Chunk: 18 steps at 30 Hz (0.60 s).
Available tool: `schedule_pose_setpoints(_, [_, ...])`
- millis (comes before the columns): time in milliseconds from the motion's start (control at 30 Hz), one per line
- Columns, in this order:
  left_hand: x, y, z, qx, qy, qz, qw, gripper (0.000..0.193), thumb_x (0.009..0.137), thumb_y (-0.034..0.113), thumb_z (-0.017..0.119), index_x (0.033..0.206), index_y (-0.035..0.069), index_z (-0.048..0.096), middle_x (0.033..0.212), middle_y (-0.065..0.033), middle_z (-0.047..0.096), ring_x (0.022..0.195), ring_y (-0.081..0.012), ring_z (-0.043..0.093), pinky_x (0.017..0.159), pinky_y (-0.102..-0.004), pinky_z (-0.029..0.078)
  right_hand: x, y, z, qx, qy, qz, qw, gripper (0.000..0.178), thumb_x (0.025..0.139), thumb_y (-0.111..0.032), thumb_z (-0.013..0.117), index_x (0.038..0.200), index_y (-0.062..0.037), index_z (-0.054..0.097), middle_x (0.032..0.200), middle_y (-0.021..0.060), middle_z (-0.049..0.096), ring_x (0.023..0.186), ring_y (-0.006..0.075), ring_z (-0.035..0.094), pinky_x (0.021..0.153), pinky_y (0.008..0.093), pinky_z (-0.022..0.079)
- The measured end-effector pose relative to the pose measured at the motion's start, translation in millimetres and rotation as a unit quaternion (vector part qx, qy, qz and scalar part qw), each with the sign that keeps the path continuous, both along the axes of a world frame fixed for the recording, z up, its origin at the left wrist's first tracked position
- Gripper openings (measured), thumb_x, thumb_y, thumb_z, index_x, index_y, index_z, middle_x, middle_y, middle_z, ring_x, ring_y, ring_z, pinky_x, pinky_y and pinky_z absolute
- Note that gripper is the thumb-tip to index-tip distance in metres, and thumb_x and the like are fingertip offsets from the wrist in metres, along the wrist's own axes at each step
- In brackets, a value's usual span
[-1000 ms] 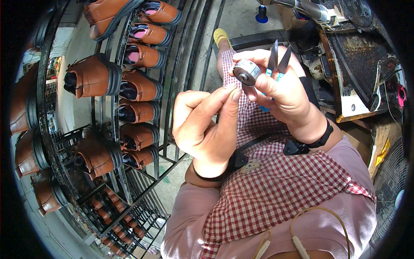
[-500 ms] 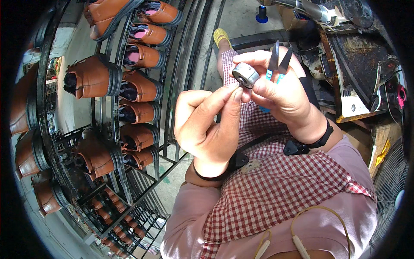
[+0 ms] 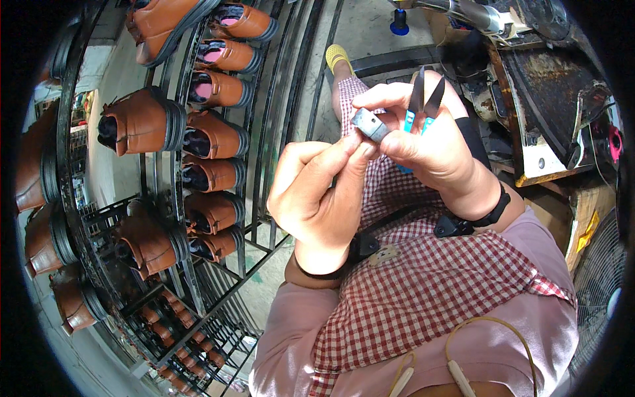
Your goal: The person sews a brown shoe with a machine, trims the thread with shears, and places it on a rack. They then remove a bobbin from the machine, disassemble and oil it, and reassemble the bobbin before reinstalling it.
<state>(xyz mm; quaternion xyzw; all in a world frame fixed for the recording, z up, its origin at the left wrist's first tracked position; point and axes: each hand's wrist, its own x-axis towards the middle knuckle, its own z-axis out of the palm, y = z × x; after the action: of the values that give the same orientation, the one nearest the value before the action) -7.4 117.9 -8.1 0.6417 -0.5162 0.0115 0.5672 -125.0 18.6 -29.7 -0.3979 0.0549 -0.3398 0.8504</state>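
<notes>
A small round metal bobbin case (image 3: 370,125) sits at the fingertips of my right hand (image 3: 438,147). Blue-handled thread snips (image 3: 416,99) are tucked in that same hand, blades apart and pointing away from me. My left hand (image 3: 316,195) is closed in a pinch, its thumb and forefinger tips touching or right beside the near edge of the bobbin case. Whatever lies between those tips, perhaps a thread, is too small to make out. Both hands are held up above my lap, over a red-and-white checked apron (image 3: 417,298).
Black metal racks (image 3: 178,165) on the left carry many brown leather shoes (image 3: 142,122). At the right are a sewing machine (image 3: 473,16), a worn bench (image 3: 549,159) and a fan (image 3: 598,298). A dark blue thread spool (image 3: 399,23) stands beyond my hands.
The bobbin case has turned, so its side wall now shows more than its open face. It has shifted slightly left, and both hands have moved only a little.
</notes>
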Motion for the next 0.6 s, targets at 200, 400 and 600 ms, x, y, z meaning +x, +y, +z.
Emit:
schedule_pose_setpoints(200, [-3, 9, 5, 0.099, 0.098, -0.06, 0.989, 0.018, 0.078, -0.008, 0.068, 0.096, -0.004, 0.069, 0.069, -0.0049, 0.059, 0.055, -0.0072, 0.051, 0.047, -0.019, 0.038, 5, 1, -7, -0.091, 0.036, -0.071, 0.993, 0.038, 0.077, 0.002, 0.072, 0.113, 0.0013, 0.061, 0.102, 0.0089, 0.064, 0.093, 0.0149, 0.063, 0.082, 0.0282, 0.052])
schedule_pose_setpoints(400, [1, 25, 18, 0.13, 0.409, -0.181, 0.885, 0.04, 0.095, 0.016, 0.053, 0.132, -0.001, 0.049, 0.061, 0.0009, 0.049, 0.048, -0.0039, 0.039, 0.045, -0.017, 0.03, 5, 2, -7, -0.149, 0.048, -0.113, 0.981, 0.04, 0.074, 0.0, 0.075, 0.112, 0.0013, 0.062, 0.101, 0.0081, 0.065, 0.092, 0.0145, 0.063, 0.081, 0.0269, 0.051])
schedule_pose_setpoints(600, [8, 22, -2, -0.02, 0.423, -0.157, 0.892, 0.042, 0.087, 0.015, 0.066, 0.122, -0.007, 0.055, 0.062, 0.0032, 0.047, 0.051, -0.0034, 0.039, 0.046, -0.0177, 0.027, 2, 5, 0, -0.101, 0.065, -0.104, 0.987, 0.038, 0.077, -0.003, 0.074, 0.113, 0.0007, 0.062, 0.098, 0.0065, 0.065, 0.087, 0.0098, 0.062, 0.067, 0.0201, 0.05])
